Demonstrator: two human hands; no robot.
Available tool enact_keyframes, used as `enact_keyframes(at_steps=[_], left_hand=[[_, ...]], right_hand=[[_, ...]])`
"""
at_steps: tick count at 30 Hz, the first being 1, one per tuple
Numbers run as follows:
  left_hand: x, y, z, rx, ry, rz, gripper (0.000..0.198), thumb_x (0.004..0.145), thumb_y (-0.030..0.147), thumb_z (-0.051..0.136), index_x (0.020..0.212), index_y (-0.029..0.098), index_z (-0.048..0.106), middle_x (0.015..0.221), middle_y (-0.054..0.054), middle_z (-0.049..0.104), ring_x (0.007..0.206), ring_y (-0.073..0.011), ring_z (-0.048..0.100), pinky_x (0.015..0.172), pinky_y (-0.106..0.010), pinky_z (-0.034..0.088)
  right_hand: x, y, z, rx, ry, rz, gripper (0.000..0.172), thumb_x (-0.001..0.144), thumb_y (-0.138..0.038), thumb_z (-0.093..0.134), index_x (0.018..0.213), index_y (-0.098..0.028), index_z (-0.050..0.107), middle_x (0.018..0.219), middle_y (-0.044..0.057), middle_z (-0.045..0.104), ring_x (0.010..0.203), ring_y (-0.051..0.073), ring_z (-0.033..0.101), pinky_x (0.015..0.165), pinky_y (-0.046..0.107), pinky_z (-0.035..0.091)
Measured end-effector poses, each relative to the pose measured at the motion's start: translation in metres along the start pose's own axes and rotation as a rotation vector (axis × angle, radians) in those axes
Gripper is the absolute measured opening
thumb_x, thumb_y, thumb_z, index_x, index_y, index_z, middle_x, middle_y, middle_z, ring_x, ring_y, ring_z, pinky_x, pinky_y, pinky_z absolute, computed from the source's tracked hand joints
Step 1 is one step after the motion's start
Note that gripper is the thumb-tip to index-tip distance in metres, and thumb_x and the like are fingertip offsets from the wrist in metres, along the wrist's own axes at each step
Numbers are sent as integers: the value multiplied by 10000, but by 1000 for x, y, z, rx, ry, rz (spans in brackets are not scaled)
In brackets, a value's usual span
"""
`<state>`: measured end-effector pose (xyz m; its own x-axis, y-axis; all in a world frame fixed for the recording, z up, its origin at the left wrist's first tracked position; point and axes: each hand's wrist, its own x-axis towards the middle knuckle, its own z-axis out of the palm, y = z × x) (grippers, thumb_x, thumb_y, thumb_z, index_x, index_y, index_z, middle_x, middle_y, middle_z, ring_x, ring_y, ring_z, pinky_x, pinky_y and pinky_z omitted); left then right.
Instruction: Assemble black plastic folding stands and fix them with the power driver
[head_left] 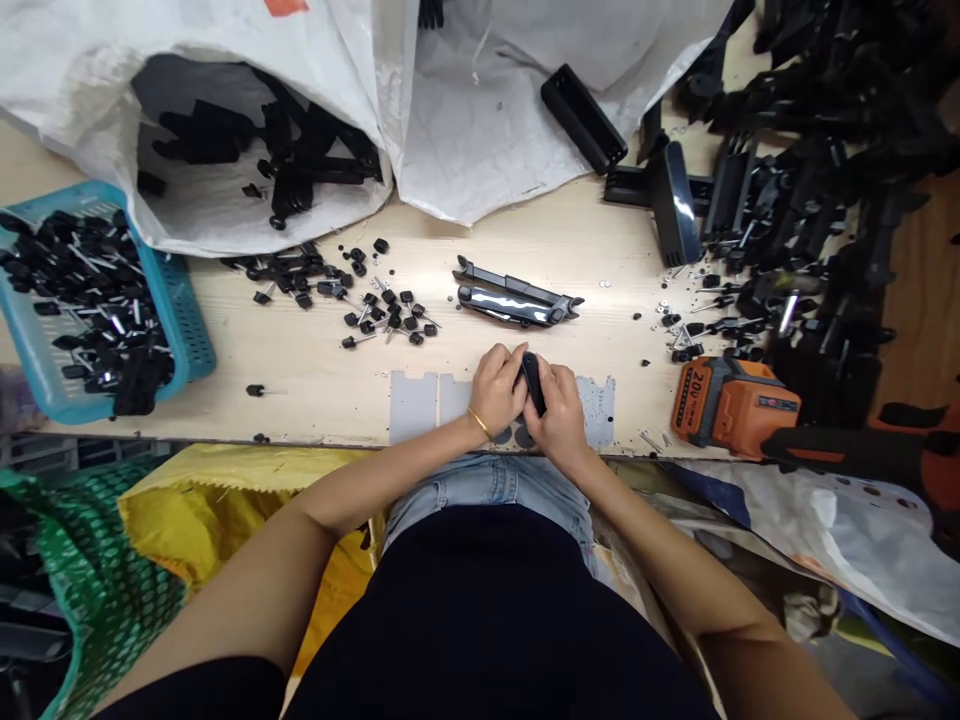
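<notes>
A small black plastic part (532, 381) sits gripped between both hands at the near edge of the workbench (315, 370), the left hand (496, 392) curled closed around its left side and the right hand (559, 412) wrapped over it from the right, above a grey metal plate (414, 405). Just beyond lies a long black folded assembly (516, 299), with loose black-headed pins (382, 310) scattered to its left. Farther out are a blue basket (191, 340) at the left edge, an orange battery pack (731, 403) (marked 20V) at the right, and white sacks (465, 150) along the far edge.
</notes>
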<state>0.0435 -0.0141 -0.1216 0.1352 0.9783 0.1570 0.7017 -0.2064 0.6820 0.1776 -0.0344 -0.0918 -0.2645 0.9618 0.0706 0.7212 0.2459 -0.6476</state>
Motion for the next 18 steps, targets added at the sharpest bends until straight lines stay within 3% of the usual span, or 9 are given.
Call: enact_keyframes(at_steps=[5,11,18], left_hand=[[15,-15,-10,-74,-207,224,338,886,226,440,1183,146,580,842,-50,499,810,-181,524,740,-302,477],[-4,13,2,-24,59,-70,357,882,175,428,1209,134,567,822,-41,471,792,-179,501,752,-311,454],[-15,22,5,-108,124,-180,346,886,188,440,1211,152,551,855,-43,452,815,-186,492,746,-312,434]], right_hand=[[0,-2,-3,7,-21,-6,649,798,-106,432,1430,-195,316,1046,120,507,995,267,493,869,433,482],[-1,0,-1,31,-28,-5,613,792,-108,444,1396,-175,362,1033,124,520,966,264,492,836,425,494],[2,2,-2,43,-77,-27,570,815,-136,449,1380,-184,391,1035,132,551,955,272,501,819,432,496]])
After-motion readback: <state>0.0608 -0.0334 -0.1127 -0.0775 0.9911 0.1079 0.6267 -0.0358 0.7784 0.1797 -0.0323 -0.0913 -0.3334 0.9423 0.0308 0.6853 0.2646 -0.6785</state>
